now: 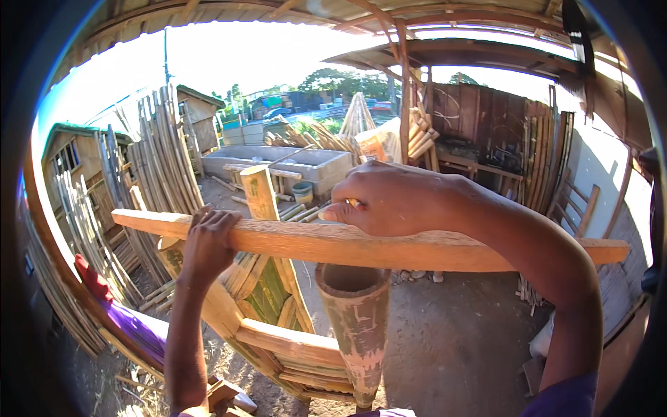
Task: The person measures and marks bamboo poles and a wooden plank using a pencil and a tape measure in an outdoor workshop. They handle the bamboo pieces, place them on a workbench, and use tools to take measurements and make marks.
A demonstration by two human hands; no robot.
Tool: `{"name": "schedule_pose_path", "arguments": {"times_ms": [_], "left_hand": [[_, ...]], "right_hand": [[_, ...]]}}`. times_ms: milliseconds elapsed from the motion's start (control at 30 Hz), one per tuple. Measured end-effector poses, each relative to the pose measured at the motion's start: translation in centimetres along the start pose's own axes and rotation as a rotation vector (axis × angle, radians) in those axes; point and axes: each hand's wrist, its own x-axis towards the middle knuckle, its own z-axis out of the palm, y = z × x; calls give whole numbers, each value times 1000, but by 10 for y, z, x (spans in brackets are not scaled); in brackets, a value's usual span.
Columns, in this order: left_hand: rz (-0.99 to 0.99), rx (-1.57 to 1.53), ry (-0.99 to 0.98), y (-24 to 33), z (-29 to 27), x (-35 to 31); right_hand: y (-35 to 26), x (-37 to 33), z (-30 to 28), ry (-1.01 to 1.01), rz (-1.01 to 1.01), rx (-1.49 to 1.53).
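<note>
A long, slightly curved wooden plank (313, 242) runs across the view from left to right. My left hand (212, 240) is closed over its left part, fingers wrapped over the top edge. Above the plank's middle, my right hand (392, 199) is closed around a small yellow-orange thing (356, 203); only its end shows, the rest is hidden in the fist. Below the plank stands a thick, hollow bamboo post (358, 313), part of a bamboo frame with a wooden crossbar (292, 342). Whether the plank rests on the posts, I cannot tell.
Another bamboo post (260, 194) rises behind the plank. Bamboo poles (163, 149) lean at the left. Farther back are a concrete trough (306, 165) and a bucket (303, 192). A wooden rack (578, 208) leans at the right wall; dirt floor (445, 340) lies below.
</note>
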Motion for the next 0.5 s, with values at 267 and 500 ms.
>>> {"name": "schedule_pose_path", "arguments": {"times_ms": [267, 500], "left_hand": [[204, 44, -89, 61, 36, 124], [471, 151, -484, 189, 117, 237]], "right_hand": [[118, -97, 23, 321, 57, 122], [257, -188, 113, 393, 373, 281]]}}
